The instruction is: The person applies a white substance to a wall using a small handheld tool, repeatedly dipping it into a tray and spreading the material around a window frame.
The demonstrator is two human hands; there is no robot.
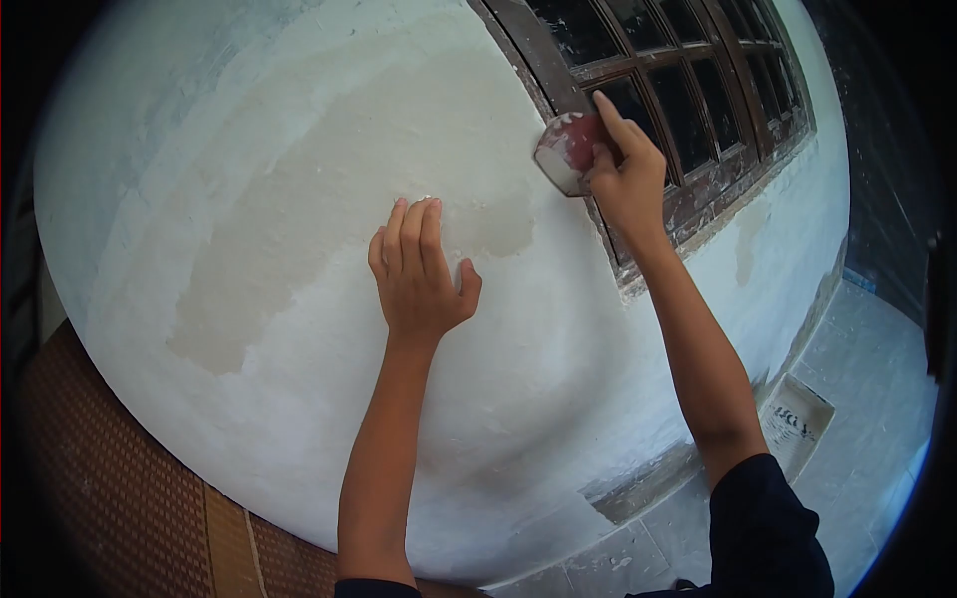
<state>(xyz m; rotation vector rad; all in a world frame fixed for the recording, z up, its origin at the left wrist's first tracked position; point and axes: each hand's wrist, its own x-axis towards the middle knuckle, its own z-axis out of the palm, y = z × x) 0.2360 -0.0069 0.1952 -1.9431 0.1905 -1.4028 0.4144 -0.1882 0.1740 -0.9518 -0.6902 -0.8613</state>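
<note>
My left hand [423,267] rests against the white wall [498,359], fingers stretched upward and thumb out to the side. Its fingertips lie at the lower edge of a damp-looking beige patch of filler [279,209], with small white crumbs by them. Gripped in my right hand [626,179] is a putty knife [566,159] with a red, filler-smeared body and a wide pale blade; the index finger extends along it. The knife overlaps the lower left part of the brown window frame [538,60].
Dark panes fill the window [688,110] at upper right. A pale tray [796,424] with dark marks inside lies on the grey tiled floor [867,369] at lower right. Brown woven matting [110,468] is at lower left.
</note>
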